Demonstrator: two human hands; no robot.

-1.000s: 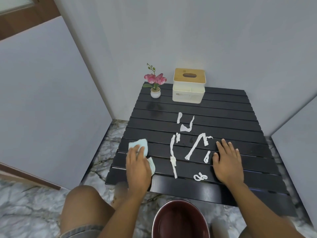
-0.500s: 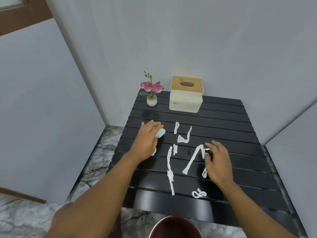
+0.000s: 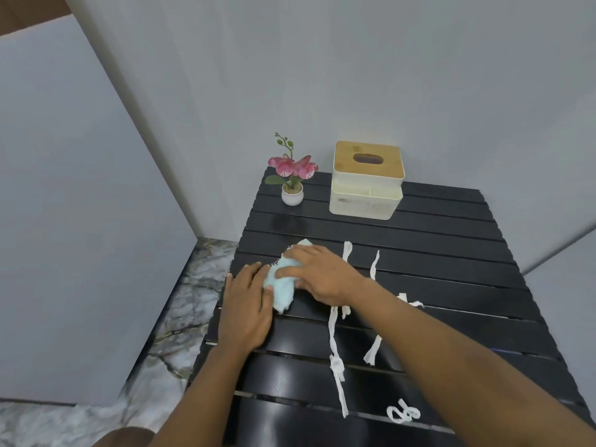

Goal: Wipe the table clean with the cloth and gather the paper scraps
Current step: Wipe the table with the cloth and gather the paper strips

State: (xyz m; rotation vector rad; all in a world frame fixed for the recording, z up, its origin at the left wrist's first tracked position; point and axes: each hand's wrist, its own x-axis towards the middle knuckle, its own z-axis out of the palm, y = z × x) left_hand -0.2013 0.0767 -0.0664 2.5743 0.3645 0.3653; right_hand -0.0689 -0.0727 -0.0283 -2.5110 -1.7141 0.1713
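Both hands are on the cloth (image 3: 283, 287), a small pale-blue rag bunched at about 10 o'clock on the black slatted table (image 3: 451, 246). The left hand (image 3: 246, 309) lies flat, fingers together, pressing the cloth's near-left edge. The right hand (image 3: 317, 272) reaches across from 3 o'clock, palm down, fingers laid over the cloth's far side. Neither hand pinches; both press. Whether any fingers are curled under the fabric, I cannot tell.

The paper scraps (image 3: 335, 350) are thin white torn strips, scattered from the centre toward 5 o'clock; one curled loop (image 3: 403, 413) sits near the front edge. A potted flower (image 3: 292, 175) and a tissue box (image 3: 367, 179) stand at 12 o'clock, well apart from the work.

Handling judgement:
- The cloth is soft, limp and frayed at the edge, so it will fold and bunch under push. Take it with a flat palm on top for wiping, or gather it at the middle to lift.
- The scraps look very light and flimsy, likely to tear, cling or slip into the slat gaps. Sweep them together along the slats, then pinch the pile.
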